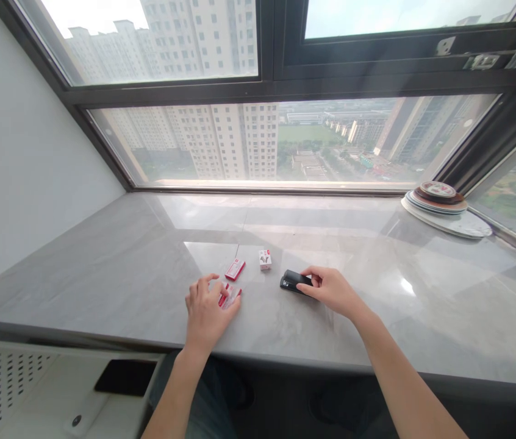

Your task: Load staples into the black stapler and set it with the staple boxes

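Grey sill [354,329]: three packs [235,269], one stapler [291,280].

Black stapler [290,280] partly hidden

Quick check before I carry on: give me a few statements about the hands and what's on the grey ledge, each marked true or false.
1. The right hand grips the black stapler. True.
2. Going left to right, the small white box sits between the red-and-white box and the stapler. True.
3. The left hand touches the small white box. False: its fingers are at a red-and-white item.
4. The round stack sits at the ledge's left end. False: it sits at the right, by the window.
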Available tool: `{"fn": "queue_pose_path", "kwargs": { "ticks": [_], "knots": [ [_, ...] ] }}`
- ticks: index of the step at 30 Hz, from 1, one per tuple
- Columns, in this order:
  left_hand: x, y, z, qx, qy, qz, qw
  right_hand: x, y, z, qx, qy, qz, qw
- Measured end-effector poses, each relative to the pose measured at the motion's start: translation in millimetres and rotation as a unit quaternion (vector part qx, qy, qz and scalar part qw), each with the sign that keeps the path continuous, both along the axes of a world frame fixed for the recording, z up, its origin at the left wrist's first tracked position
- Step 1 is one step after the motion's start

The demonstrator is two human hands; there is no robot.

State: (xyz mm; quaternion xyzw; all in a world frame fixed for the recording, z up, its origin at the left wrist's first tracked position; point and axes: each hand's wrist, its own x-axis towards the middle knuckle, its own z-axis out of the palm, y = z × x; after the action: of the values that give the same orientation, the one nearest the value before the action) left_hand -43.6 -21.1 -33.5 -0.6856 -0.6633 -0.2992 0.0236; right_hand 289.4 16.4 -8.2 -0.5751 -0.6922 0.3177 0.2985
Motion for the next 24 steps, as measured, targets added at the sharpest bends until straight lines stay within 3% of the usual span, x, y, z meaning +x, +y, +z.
{"fn": "queue_pose_path", "kwargs": {
  "ticks": [6, 9, 13, 18, 24],
  "knots": [
    [-19, 22, -4.7, -0.059, -0.055, -0.147, 0.986, -3, -1, 0.7, 0.003, -0.009, -0.008, 1.0],
    [-19, 27, -4.5, -0.098, -0.09, -0.172, 0.976, -2, -4, 3.7, -0.012, -0.011, -0.008, 1.0],
    [-12, 32, -4.7, -0.111, -0.069, -0.208, 0.969, 0, -7, 8.9, -0.041, -0.006, -0.001, 0.999],
    [19, 43, -10.7, -0.082, -0.007, -0.228, 0.97, -7, -15, 7.5, -0.105, -0.003, 0.007, 0.994],
    [73, 54, -20.9, -0.018, 0.077, -0.147, 0.986, -26, -31, -6.1, -0.126, 0.056, -0.064, 0.988]
  ]
}}
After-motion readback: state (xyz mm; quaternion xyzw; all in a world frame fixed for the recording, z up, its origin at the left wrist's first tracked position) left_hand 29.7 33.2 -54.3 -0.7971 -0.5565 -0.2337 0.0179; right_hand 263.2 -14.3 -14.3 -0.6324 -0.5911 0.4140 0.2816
